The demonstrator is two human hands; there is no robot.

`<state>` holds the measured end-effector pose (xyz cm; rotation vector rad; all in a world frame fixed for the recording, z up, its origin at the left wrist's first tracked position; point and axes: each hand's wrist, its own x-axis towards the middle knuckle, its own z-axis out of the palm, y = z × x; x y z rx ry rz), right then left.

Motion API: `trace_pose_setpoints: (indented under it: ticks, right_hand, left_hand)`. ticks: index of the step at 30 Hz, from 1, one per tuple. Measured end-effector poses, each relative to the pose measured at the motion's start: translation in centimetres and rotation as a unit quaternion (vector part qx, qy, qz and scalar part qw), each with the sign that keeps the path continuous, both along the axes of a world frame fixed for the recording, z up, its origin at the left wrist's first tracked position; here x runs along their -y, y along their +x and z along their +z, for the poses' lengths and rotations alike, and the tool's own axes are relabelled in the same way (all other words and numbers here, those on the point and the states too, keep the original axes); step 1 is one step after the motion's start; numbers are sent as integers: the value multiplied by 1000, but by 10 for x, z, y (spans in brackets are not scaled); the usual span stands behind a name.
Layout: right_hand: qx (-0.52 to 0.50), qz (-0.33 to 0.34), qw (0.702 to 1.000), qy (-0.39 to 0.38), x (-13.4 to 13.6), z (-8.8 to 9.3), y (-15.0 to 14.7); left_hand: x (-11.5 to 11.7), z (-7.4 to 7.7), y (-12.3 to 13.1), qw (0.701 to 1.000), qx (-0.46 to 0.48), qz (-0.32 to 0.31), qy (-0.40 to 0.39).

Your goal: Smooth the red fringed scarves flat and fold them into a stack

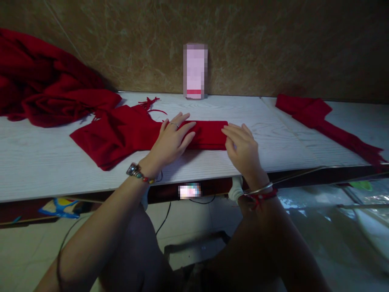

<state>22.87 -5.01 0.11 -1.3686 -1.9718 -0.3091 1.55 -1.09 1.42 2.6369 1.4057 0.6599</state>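
A red fringed scarf [121,134] lies on the white wood-grain table [45,162], its right part folded into a narrow band. My left hand [172,140] rests flat on that band, fingers stretched out, a ring on one finger and a bead bracelet at the wrist. My right hand [241,148] lies at the band's right end, fingers curled down on the fold's edge, with a bangle and red thread at the wrist.
A heap of red scarves [45,85] lies at the table's back left. Another red scarf [328,123] lies at the right. A small blurred box [195,71] stands against the brown marble wall. Below the table edge are cables and floor tiles.
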Motion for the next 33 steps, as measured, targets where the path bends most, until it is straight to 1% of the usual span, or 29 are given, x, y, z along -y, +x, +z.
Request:
trace_pose_setpoints:
  ticks: [3,6,10,13,19,21,23,25,27,30,33]
  right_hand:
    - [-28,-40,997,-52,-11,1,-16]
    - [-46,-59,990,-120,-20,-4,-22]
    - [-47,-34,977,-207,-23,-8,-12]
    - [-61,-26,971,-231,-20,-7,-1]
    - [-88,-41,967,-237,-21,-10,13]
    - [-99,-53,972,-208,-21,-11,16]
    - [-106,-50,981,-153,-20,-9,18]
    - [-90,-25,991,-96,-17,-5,18]
    - [-45,14,997,-67,-12,0,15]
    - [36,76,993,-85,-5,4,7]
    - [93,99,986,-101,-1,2,-1]
  left_hand:
    - [-2,-1,12,999,-21,32,-16]
    - [-4,-5,17,996,-68,37,-44]
    - [-5,-6,15,991,-113,31,-58]
    - [-5,-5,12,990,-124,21,-60]
    - [-6,-7,9,991,-119,2,-64]
    - [-7,-7,7,991,-116,-8,-62]
    - [-7,-7,5,992,-112,-20,-60]
    - [-7,-8,4,992,-109,-31,-57]
    - [-6,-9,3,992,-107,-36,-50]
    - [-6,-10,3,992,-112,-30,-41]
    - [-5,-10,3,992,-120,-26,-40]
